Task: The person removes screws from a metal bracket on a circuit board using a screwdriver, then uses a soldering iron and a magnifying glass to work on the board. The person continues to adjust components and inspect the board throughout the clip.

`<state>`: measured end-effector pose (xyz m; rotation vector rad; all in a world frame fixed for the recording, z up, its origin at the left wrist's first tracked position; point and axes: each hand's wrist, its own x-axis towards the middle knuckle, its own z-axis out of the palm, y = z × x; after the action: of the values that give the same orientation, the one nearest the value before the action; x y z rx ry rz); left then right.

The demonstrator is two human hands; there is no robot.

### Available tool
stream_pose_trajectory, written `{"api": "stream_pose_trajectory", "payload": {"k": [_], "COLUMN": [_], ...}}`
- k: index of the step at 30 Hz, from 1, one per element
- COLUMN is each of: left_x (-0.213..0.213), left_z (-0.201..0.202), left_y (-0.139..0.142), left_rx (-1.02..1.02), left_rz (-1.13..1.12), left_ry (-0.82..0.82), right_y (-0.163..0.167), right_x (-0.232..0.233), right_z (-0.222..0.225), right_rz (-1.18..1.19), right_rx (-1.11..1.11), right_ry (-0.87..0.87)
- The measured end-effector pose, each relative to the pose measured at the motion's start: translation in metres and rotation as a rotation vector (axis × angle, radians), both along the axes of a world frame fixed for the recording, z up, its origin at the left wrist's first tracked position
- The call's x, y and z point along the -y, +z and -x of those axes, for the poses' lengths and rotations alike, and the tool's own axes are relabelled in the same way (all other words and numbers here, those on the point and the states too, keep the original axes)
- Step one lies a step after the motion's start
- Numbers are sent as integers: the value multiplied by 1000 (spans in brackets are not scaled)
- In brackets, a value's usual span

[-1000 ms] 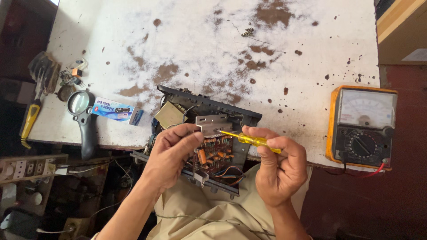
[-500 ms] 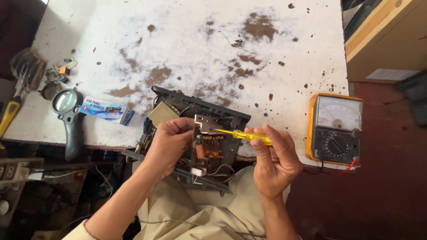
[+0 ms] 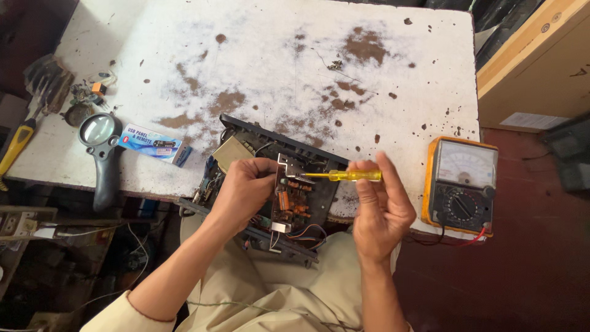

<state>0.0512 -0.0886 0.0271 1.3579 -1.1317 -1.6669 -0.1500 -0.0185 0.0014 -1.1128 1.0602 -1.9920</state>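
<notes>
An opened black electronic chassis (image 3: 307, 154) rests on the near edge of the stained white table (image 3: 276, 67) and over my lap. My left hand (image 3: 243, 190) grips a brown circuit board (image 3: 294, 200) standing on edge inside the chassis, next to a metal bracket (image 3: 287, 167). My right hand (image 3: 381, 206) holds a yellow-handled screwdriver (image 3: 344, 176) between thumb and fingers. Its tip points left and touches the top of the board near the bracket.
An orange analogue multimeter (image 3: 461, 184) with red and black leads lies at the table's right edge. A black magnifying glass (image 3: 101, 147) and a small blue box (image 3: 153, 143) lie to the left, with small parts (image 3: 86, 98) beyond. A cardboard box (image 3: 534, 67) stands at right.
The view has shifted, so everything sits further right and lower in the frame. My right hand's fingers have spread more upright around the screwdriver; its tip stays at the board.
</notes>
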Motion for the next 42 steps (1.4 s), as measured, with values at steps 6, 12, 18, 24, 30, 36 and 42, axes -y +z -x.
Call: {"api": "stream_pose_trajectory", "payload": {"k": [6,12,18,24,30,36,42], "left_x": [3,0,-5,-8,-9,-9,-12], "left_z": [1,-2,-4,-8,-10,-8,-12], "left_y": [-8,-11,2,3,2,2,9], "left_rx": [60,-10,-39,-148,-150,-169,-4], "left_rz": [50,30,-11,3,-10,22,160], "left_ry": [-14,-36,-61,-98,-111,-119,-140], "right_y": [2,3,3,18,42,39,33], "right_x": [7,1,3,8,15,14,-3], "right_z": [-3,0,-2,-6,19,18,32], "right_rz": [109,6,32,43,0,-77,-412], "right_rx": [125,237,257,181,166,-50,-446], "right_ry": [106,218,189,109,98,199,72]}}
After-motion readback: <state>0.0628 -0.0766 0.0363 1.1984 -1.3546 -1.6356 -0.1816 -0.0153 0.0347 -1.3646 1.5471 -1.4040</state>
